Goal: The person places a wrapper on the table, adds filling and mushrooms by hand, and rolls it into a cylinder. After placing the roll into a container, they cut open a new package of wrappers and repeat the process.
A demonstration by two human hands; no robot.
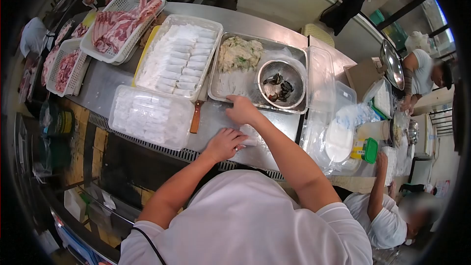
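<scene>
My left hand point(224, 145), with a ring on one finger, is at the near side of the steel table, its fingertips closed at the edge of a thin whitish wrapper point(250, 136). Farther forward, my right hand point(244, 111) points its index finger at the near rim of a steel tray point(230, 86), thumb apart, nothing visible in it. Pale filling with green bits point(240, 54) lies in that tray beside a steel bowl point(262, 76) of dark pieces. Rows of white rolls point(184, 62) fill a plastic box left of the tray.
A lidded box point(147, 118) and a wooden-handled knife point(196, 118) lie left of my hands. Baskets of raw meat point(117, 27) stand at the far left. Plastic containers and a green-lidded tub point(369, 150) are at right. Co-workers point(380, 216) stand at right; another's hands show at upper left.
</scene>
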